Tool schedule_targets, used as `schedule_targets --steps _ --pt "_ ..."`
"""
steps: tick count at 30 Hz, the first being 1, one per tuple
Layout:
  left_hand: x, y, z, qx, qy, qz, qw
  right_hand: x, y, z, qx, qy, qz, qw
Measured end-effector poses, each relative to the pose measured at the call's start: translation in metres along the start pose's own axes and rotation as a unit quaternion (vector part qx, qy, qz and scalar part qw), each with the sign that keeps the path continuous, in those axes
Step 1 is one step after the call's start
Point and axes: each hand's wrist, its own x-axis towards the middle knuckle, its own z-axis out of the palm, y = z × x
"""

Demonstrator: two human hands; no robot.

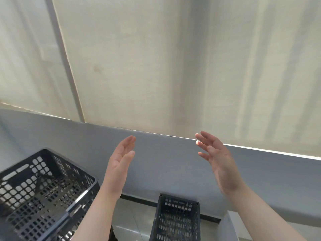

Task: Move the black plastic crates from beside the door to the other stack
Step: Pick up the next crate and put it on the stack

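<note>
A: Background: pale cream blind (173, 63) fills the upper frame, grey wall (156, 162) below it, strip of tiled floor (132, 218) at the bottom with a dark skirting line.

B: Crates?

A: Two in view. Small black crate (175, 221) stands on the floor against the wall, open top up, apparently empty. Large black crate (43, 193) sits left of the small crate, nearer the camera and higher in frame, lattice sides; what it rests on is out of view.

B: Hands?

A: Both raised above the small crate, in front of the wall. Left hand (119, 164) flat, fingers straight, palm facing right. Right hand (217, 160) fingers spread wide, palm facing left. Neither grips anything; well apart from each other and from both crates.
</note>
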Motion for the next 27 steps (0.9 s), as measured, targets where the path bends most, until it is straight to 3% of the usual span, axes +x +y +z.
schedule_targets --steps 12,27 --pt "-0.043 0.035 -0.062 0.073 0.136 -0.024 0.988 0.050 0.006 0.071 0.052 -0.126 -0.013 0.991" --pt "-0.121 0.064 -0.287 0.153 0.371 -0.016 0.916 0.070 0.041 0.350 0.103 -0.325 0.006 0.940"
